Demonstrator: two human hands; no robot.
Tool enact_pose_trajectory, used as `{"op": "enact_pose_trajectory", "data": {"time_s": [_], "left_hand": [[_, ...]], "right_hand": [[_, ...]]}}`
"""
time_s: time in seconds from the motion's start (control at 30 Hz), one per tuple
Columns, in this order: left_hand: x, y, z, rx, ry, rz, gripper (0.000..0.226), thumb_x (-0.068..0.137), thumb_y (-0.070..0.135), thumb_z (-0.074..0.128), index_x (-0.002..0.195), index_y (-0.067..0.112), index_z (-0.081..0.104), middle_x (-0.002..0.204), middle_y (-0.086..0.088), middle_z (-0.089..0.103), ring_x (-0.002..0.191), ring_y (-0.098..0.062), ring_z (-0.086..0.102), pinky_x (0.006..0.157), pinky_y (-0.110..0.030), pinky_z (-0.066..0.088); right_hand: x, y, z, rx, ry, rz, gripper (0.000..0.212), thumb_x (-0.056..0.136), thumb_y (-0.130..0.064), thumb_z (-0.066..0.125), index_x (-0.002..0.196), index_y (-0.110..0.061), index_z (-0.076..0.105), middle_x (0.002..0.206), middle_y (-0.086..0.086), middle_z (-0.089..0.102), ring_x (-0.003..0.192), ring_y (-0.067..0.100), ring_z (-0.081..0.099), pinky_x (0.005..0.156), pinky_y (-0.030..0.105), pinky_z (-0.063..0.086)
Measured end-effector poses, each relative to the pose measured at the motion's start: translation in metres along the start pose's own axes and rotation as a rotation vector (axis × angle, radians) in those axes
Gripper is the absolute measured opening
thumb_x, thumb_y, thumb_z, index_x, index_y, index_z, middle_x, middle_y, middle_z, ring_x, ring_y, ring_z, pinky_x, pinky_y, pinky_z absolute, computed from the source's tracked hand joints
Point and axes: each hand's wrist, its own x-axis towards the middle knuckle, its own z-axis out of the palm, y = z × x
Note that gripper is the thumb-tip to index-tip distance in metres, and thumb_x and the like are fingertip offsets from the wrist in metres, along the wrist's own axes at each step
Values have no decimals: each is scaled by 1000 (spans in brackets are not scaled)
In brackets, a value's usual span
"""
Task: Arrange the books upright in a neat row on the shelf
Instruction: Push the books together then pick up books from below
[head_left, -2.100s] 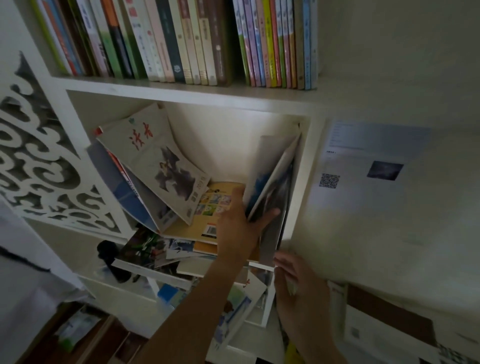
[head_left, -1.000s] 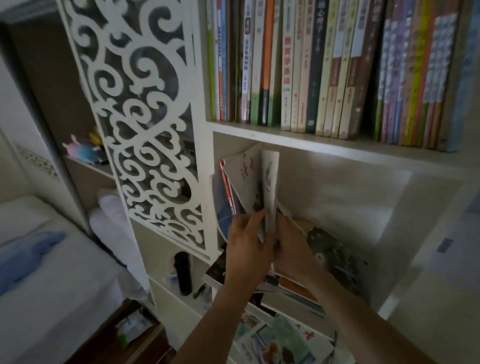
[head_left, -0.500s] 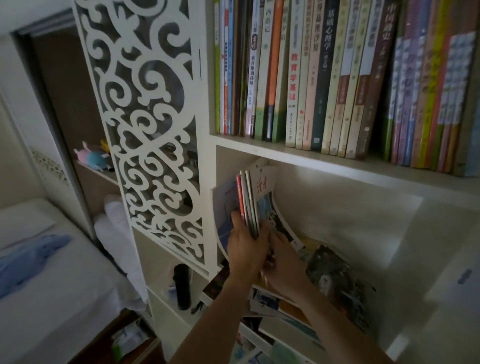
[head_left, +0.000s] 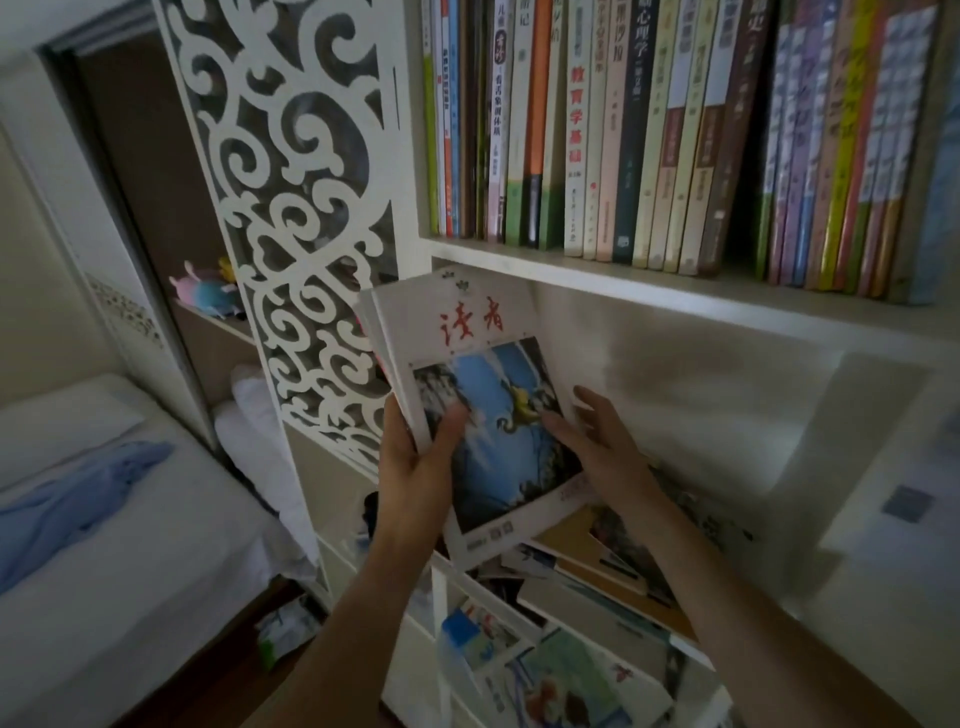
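A thin stack of magazines (head_left: 467, 332), the front one white with red characters and a blue picture, is held tilted in front of the middle shelf compartment (head_left: 701, 395). My left hand (head_left: 415, 462) grips the stack's left edge, thumb across the cover. My right hand (head_left: 597, 441) rests its fingertips on the cover's right side, fingers spread. Several more books (head_left: 613, 561) lie flat and jumbled on the compartment floor under the stack. A neat upright row of books (head_left: 649, 130) fills the shelf above.
A white carved scroll panel (head_left: 291, 218) stands left of the compartment. Loose books and papers (head_left: 545, 670) clutter the lower shelf. A bed with white sheets and blue cloth (head_left: 93, 499) lies at the left. A plush toy (head_left: 208, 288) sits on a side ledge.
The stack of magazines has come out of the compartment's left side and turned cover-up toward me. My right hand has moved from behind the stack to its right edge.
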Motion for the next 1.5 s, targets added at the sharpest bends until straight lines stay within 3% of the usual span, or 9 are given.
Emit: {"op": "enact_pose_trajectory", "data": {"time_s": [0.27,0.37,0.47,0.77,0.93,1.1,1.2,1.33,1.5], "left_hand": [[-54,51,-40,-161,-50,-287,25,101,18,60,124,13,68,110,-12,78,98,-33,76,82,-47,63],[-86,49,-38,-53,-118,-276,24,98,17,62,121,18,69,105,-6,79,94,-29,77,74,-39,64],[-128,34,-21,80,-252,-286,27,97,22,67,123,26,68,107,1,79,98,-24,76,87,-45,60],[-274,-30,81,206,-790,-228,44,96,26,64,139,19,57,114,11,74,106,-3,70,86,-21,59],[-329,-76,154,240,-1036,-275,57,96,33,64,148,35,41,125,27,66,115,7,62,93,-14,52],[-393,-148,245,273,-1254,-328,61,98,25,69,152,21,42,131,12,64,117,2,62,99,-24,55],[-445,-183,288,267,-1395,-354,48,99,16,68,143,15,50,122,13,64,108,10,62,96,-25,54],[-504,-221,313,284,-1509,-337,30,97,11,69,124,13,55,114,0,67,110,-9,64,99,-32,52],[-549,-240,304,308,-1512,-387,26,96,0,67,118,7,55,107,-14,64,100,-17,64,90,-33,54]], "right_hand": [[-81,-42,-4,350,-325,156,38,94,-32,65,128,-17,65,117,14,75,102,33,74,79,41,62],[-127,-25,-20,331,-215,169,34,87,-32,69,120,-23,70,110,12,77,101,34,74,96,55,56],[-186,5,-46,357,-138,197,40,91,-28,69,130,-21,62,117,14,74,108,36,72,100,60,51],[-377,95,-159,306,352,320,34,98,-19,63,132,-23,60,116,0,76,103,22,74,78,36,62],[-444,152,-220,232,507,341,43,98,-18,65,139,-23,55,129,1,70,117,25,68,96,52,56],[-507,212,-284,51,675,381,44,99,-9,64,140,-20,55,132,-2,67,124,14,63,103,40,53],[-550,247,-315,50,823,462,33,94,4,65,113,-23,67,109,0,73,100,0,70,88,25,59],[-597,288,-336,49,878,589,26,93,10,63,101,-15,68,104,-1,68,86,-13,66,74,5,49],[-640,344,-339,59,834,714,21,94,-13,72,113,-20,69,111,-8,71,103,4,65,96,26,54]]}}
